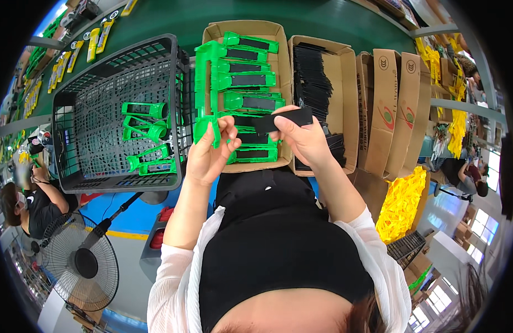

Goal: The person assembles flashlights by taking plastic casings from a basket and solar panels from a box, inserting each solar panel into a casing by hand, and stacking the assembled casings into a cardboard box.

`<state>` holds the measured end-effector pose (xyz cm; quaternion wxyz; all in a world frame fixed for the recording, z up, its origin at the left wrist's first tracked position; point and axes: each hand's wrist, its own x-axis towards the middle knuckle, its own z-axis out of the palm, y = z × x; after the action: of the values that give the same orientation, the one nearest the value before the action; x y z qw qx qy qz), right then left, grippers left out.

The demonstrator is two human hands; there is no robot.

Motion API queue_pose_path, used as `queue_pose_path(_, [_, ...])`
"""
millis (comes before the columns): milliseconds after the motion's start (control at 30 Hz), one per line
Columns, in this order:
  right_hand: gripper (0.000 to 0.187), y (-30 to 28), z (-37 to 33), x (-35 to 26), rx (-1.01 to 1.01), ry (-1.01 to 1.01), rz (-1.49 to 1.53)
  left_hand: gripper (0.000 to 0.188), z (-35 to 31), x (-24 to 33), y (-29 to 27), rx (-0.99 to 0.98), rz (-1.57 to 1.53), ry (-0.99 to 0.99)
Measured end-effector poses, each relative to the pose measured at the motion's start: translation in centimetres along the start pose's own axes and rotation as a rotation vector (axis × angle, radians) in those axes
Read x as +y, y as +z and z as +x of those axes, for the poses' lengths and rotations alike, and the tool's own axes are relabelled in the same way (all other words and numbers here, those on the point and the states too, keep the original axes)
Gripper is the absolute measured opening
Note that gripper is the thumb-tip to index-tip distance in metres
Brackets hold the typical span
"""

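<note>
My left hand is closed round the lower end of a long green plastic frame, which reaches away from me along the left rim of the middle cardboard box. In my right hand a flat black rectangular strip is pinched between thumb and fingers, its left end pointing toward my left hand. A gap separates the strip from the green frame. Below both hands, the middle box holds several green plastic frames with black panels in them. A second cardboard box beside it contains stacked black strips.
On the left stands a dark plastic crate with several green frames inside. Folded cardboard cartons and a box of yellow parts are at right. A fan and another person are at lower left.
</note>
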<state>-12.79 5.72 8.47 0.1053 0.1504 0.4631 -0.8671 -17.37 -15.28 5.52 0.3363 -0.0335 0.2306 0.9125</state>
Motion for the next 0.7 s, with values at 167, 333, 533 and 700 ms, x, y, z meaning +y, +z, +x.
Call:
queue_pose_path(167, [0.027, 1.1, 0.8, -2.0, -0.273, 0.221, -0.291, 0.045, 0.7, 1.1, 1.7, -0.085, 0.459, -0.028])
queue_pose_path(333, [0.028, 2.2, 2.0, -4.3, -0.245, 0.218, -0.744, 0.027, 1.4, 0.7, 3.5, -0.102, 0.928, 0.087])
queue_pose_path(533, [0.029, 1.9, 0.9, -2.3, 0.137, -0.133, -0.49, 0.03, 1.1, -0.3, 3.5, 0.144, 0.422, 0.122])
queue_pose_path(700, [0.042, 2.0, 0.8, -0.9, 0.236, -0.359, -0.779, 0.032, 0.9, -0.7, 3.5, 0.172, 0.402, 0.154])
